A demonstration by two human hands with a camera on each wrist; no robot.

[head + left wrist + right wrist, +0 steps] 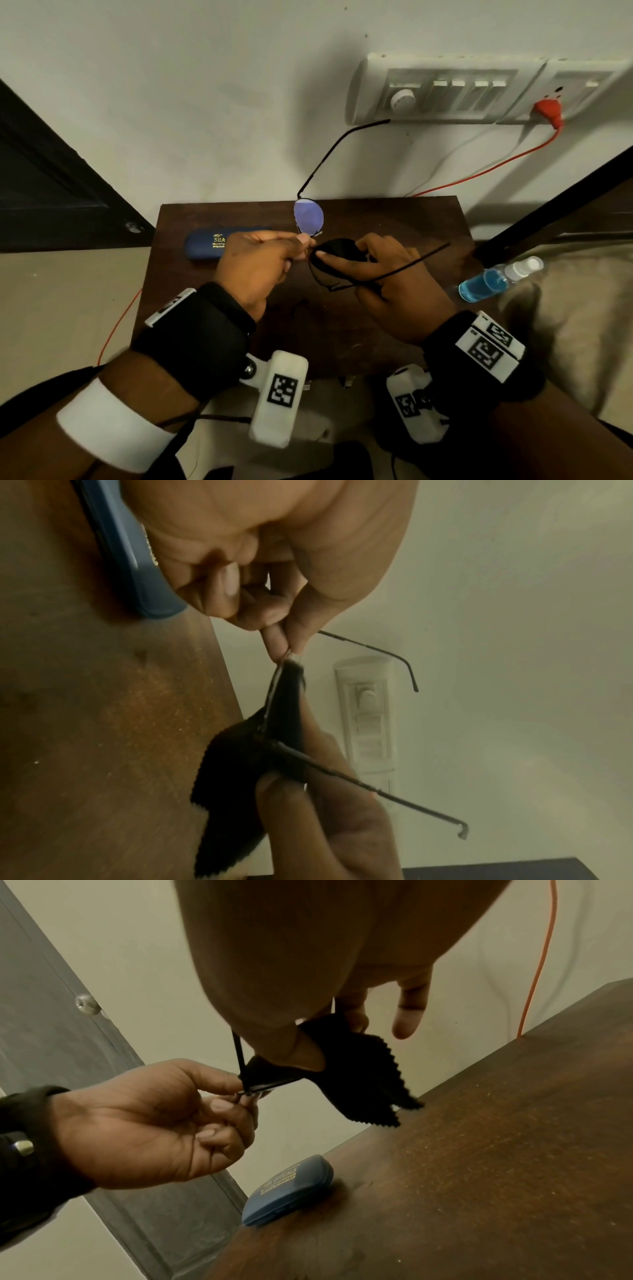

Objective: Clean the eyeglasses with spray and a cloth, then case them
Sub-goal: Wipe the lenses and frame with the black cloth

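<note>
Spray bottle (pixel 498 280) lies on its side at the table's right edge, clear plastic, blue liquid filling part of it, white pump top. Blue glasses case (pixel 208 244) lies closed on the table (pixel 376 219), left side; contents cannot be told. Gold print on the lid: "OPTICALS" readable from the right wrist view (pixel 289 1187), smaller lines too fine to read.

Eyeglasses (pixel 309 219) held above the table, both temples unfolded. Left hand (pixel 255 265) pinches the frame at the bridge between thumb and fingertips. Right hand (pixel 394 274) has thumb and fingers folded around a black cloth (pixel 337 251) wrapped over one lens; other lens bare, violet glare.

Table dark brown wood, scuffed. Pale wall behind with a white switch panel (pixel 452 90), red plug (pixel 548 111) and cord. Dark door (pixel 51 178) at left.
</note>
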